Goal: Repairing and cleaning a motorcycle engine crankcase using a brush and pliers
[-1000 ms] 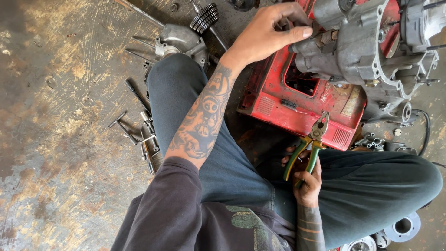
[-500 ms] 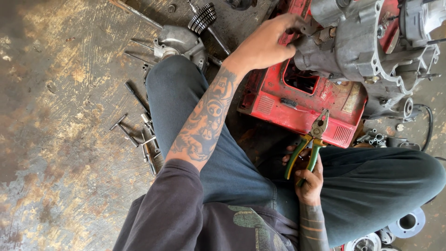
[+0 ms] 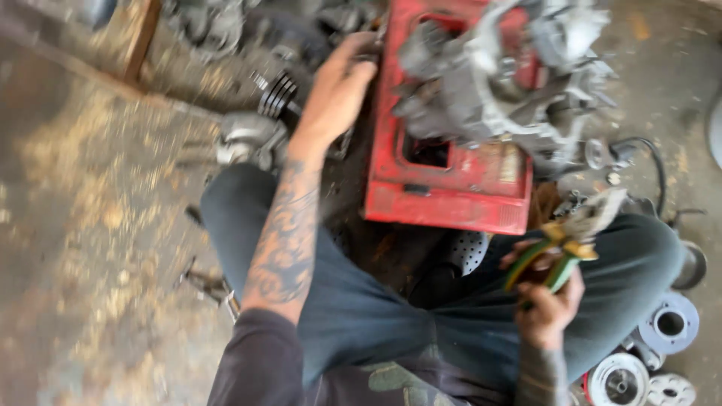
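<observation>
Right hand: fingers wrapped round green and yellow handles of pliers, nose pointing up and away, parked over the lap, apparently to keep them ready. Left hand: fingers curled together at the left edge of the red case, seemingly steadying it; exact grip blurred, cannot tell. Grey engine block: resting on top of the case. Finned cylinder: just beside the left hand. Round metal discs: on the floor by the right knee.
</observation>
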